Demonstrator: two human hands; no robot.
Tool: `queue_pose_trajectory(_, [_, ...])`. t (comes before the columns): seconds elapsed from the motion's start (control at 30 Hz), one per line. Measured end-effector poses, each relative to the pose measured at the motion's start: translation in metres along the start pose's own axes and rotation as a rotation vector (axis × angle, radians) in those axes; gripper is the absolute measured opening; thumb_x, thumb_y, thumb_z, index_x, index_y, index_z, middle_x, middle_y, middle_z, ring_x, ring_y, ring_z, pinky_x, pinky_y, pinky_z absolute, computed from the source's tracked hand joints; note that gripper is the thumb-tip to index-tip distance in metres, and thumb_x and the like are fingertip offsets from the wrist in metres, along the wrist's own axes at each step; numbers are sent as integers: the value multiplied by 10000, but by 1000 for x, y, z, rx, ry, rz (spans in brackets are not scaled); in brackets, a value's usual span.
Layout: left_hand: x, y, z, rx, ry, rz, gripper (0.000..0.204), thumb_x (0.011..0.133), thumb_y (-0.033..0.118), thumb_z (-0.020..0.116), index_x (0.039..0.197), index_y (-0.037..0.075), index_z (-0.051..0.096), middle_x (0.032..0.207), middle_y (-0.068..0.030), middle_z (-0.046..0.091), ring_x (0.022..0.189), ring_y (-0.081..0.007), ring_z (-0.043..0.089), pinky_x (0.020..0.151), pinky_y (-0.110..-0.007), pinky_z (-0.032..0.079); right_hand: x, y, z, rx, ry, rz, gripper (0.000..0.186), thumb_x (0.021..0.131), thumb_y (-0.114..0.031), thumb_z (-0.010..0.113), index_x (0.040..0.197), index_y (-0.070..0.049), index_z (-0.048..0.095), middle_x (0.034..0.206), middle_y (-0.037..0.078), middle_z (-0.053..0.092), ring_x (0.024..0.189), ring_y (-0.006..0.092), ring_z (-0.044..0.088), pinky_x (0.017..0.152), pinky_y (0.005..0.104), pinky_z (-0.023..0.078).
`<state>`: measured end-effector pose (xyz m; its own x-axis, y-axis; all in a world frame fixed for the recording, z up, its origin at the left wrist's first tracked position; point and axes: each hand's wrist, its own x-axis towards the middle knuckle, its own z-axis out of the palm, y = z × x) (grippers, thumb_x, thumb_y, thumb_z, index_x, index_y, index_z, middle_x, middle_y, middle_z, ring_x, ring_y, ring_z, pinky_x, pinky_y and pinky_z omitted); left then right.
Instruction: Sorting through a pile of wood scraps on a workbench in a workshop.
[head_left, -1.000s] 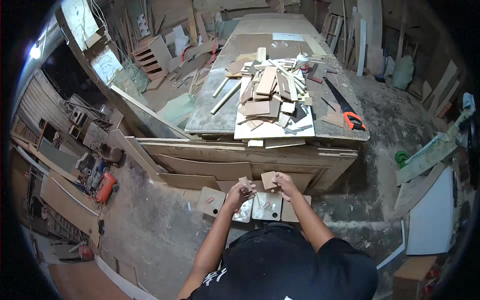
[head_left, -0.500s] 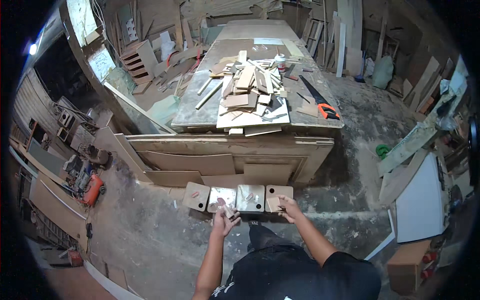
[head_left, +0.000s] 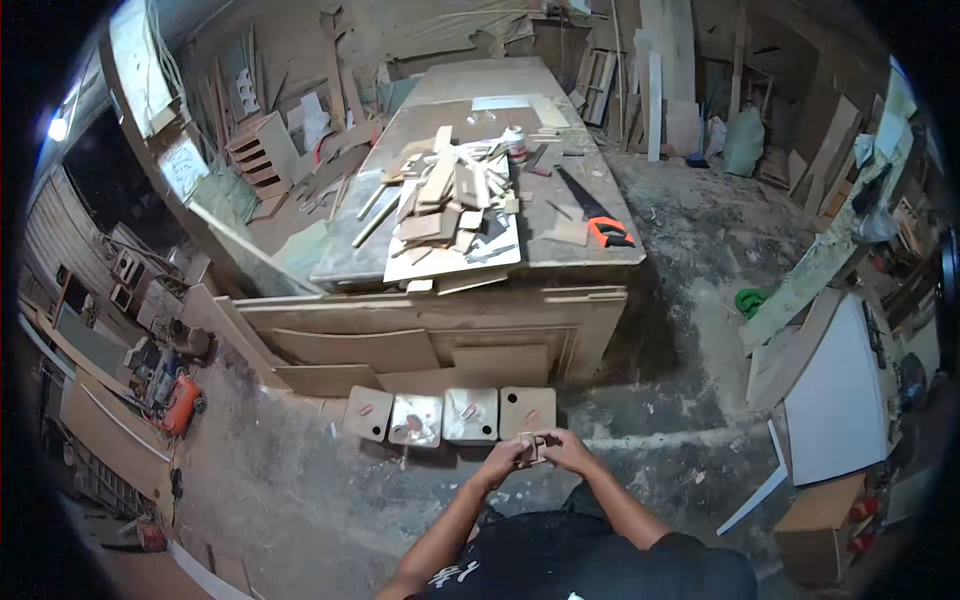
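Note:
My left hand (head_left: 505, 462) and my right hand (head_left: 566, 452) meet in front of me, fingers closed on small flat wooden pieces (head_left: 531, 446). The fingers partly cover the pieces, so I cannot tell exactly how many there are. Just beyond my hands stands a row of square tins, each with a small handle on top and most showing a dark round hole. Nearest is the tan tin (head_left: 522, 400) at the right end. Left of it are a shiny silver tin (head_left: 470, 403), another silver tin (head_left: 416, 415) and a tan tin (head_left: 365, 408).
Behind the tins is a large workbench (head_left: 570, 260) with boards leaning against its front. On it lie a heap of wood offcuts (head_left: 440, 205), a handsaw (head_left: 600, 215) with an orange handle, and a white jar (head_left: 515, 143). A red compressor (head_left: 180, 403) stands left; a white panel (head_left: 835, 400) leans right.
My hands, apart before with a piece in each, have come together. The left moved right; the right drew slightly back from the right-end tin. The whole view has shifted slightly.

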<state>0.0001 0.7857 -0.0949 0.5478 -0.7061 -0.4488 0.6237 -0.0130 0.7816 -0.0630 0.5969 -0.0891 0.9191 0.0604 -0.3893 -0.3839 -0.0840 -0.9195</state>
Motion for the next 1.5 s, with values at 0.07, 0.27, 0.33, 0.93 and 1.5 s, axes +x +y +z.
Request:
queue_pose_trajectory(0.07, [23,11,35,192,49,-77,317,941,289,482,1081,36,610,950,-35,620,855,-131,563,793,-279,437,-16,-1,-35,33,19,-36,409,816,-132,666,1200,-59,544,962,13,600,776,110,586,579,279,507])
queue_pose_trajectory(0.27, [125,22,135,510,-82,-7,295,906,250,513,980,-2,647,820,-21,633,759,-120,562,670,-275,453,-42,22,-143,382,276,132,472,801,-226,708,1197,-29,543,1045,61,599,952,142,565,801,317,465])
queue_pose_trajectory(0.33, [164,15,159,504,-239,146,299,908,261,514,953,-6,643,784,-11,621,709,-113,539,661,-273,447,-41,47,-184,397,286,28,384,815,-200,691,1133,-26,564,1022,52,596,912,131,572,728,308,486])
queue_pose_trajectory(0.93, [321,159,75,144,741,538,424,724,0,519,1146,-40,535,950,-100,606,755,-151,591,629,-264,487,23,40,-388,670,466,83,153,853,-87,562,996,-39,533,887,94,588,770,214,600,580,364,532])
queue_pose_trajectory(1.5, [373,298,-70,517,1449,592,352,729,98,622,1060,-23,602,998,-153,621,951,-267,576,840,-365,453,237,-95,-485,488,371,84,414,824,2,535,1221,-83,458,939,110,600,724,196,616,553,319,541])
